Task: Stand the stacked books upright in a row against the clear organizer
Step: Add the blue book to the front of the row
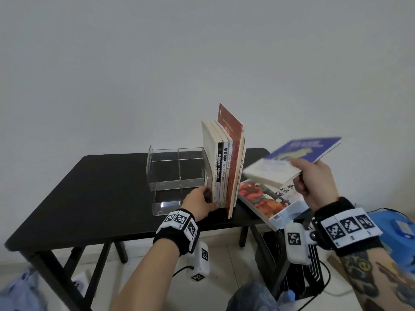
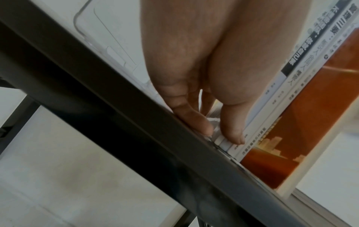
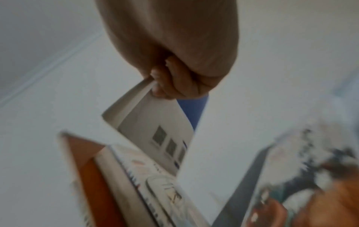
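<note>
Landmark: the organizer (image 1: 177, 171) stood on the black table (image 1: 89, 198), clear and divided into compartments.
Row: upright books (image 1: 222, 171) stood touching the organizer's right wall, spines toward me; the tall red book (image 1: 233, 153) stood near the right end of the row.
Left hand: my left hand (image 1: 201, 204) was at the foot of the row, right of the organizer's front corner. My fingers (image 2: 191, 118) lay straight beside the table edge and my thumb (image 2: 231, 121) pressed the spines.
Right hand: my right hand (image 1: 316, 178) was in the air, well right of the organizer, fingers clamped on the corner of the blue book (image 1: 298, 158), which was blurred and lying nearly flat.
Stack: one book with a red figure on its cover (image 1: 267, 200) lay flat right of the row, beneath the blue book, overhanging the table edge.
In the way: that flat book sat just beside the row's right end.
Below the table: cables and a black rack (image 1: 298, 274).
</note>
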Motion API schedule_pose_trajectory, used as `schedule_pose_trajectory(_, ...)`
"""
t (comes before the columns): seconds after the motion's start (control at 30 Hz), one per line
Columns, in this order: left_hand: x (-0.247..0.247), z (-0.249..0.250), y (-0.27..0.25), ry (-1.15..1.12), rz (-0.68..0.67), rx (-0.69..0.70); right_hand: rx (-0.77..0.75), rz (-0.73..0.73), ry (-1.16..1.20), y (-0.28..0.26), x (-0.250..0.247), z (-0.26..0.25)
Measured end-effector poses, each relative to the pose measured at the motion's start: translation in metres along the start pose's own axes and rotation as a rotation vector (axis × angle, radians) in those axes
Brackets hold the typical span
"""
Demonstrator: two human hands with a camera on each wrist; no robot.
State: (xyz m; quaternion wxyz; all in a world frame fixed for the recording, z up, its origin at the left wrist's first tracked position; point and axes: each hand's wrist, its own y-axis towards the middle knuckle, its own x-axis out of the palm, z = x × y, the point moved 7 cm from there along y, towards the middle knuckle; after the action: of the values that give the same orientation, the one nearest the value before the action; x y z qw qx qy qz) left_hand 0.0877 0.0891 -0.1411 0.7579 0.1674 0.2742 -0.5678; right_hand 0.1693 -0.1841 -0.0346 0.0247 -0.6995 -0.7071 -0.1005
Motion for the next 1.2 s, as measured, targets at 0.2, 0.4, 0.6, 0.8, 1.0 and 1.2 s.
schedule_pose_trajectory(0.2, 0.000, 0.001, -0.003, -0.007, -0.002, 0.006, -0.601, 0.102, 0.156, -0.063, 0.044, -0.096)
schedule_pose_trajectory(0.4, 0.000, -0.002, -0.009, -0.124, -0.016, -0.044, -0.700, -0.006, -0.057, -0.098, 0.095, -0.102)
schedule_pose_trajectory(0.6, 0.005, 0.001, -0.021, -0.351, 0.012, -0.031, -0.655, -0.141, -0.463, -0.103, 0.131, -0.053)
schedule_pose_trajectory(0.8, 0.002, -0.009, -0.030, -0.253, 0.054, 0.013, -0.763, -0.239, -1.126, -0.107, 0.160, -0.014)
schedule_pose_trajectory(1.0, 0.006, -0.005, -0.031, -0.148, 0.000, 0.097, -0.672, -0.263, -1.263, -0.107, 0.166, 0.021)
schedule_pose_trajectory(1.2, 0.006, -0.009, -0.022, -0.190, -0.064, 0.091, -0.654, -0.295, -1.257, -0.108, 0.170, 0.039)
